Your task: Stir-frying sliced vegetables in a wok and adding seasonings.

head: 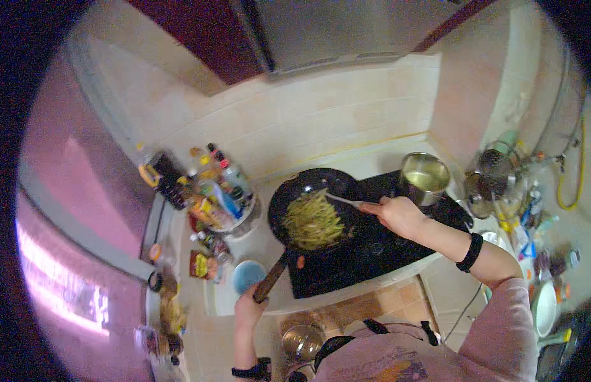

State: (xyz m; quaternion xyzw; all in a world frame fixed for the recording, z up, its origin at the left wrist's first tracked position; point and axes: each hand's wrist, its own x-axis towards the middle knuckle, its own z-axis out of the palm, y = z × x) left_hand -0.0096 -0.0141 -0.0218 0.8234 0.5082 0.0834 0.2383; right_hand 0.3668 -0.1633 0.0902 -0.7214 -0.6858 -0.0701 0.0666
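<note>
A black wok [276, 224] sits on the left part of a black cooktop [372, 253]. Inside it lies a heap of yellow-green shredded food [312, 222], perhaps shredded vegetable; blur hides the detail. My left hand [250, 305] grips the end of the wok's brown handle [271, 277], which points towards me. In my right hand [400, 217] is the handle of a metal spatula [345, 199]. The spatula's far end reaches the upper edge of the food. Black bands circle both my wrists.
A steel pot [424, 176] stands at the cooktop's back right. Left of the wok is a container [245, 219] crowded with bottles, and nearer me a light-blue bowl [249, 276]. Below the counter's front edge sits a round glossy bowl [302, 343]. Utensils and packets line the right side.
</note>
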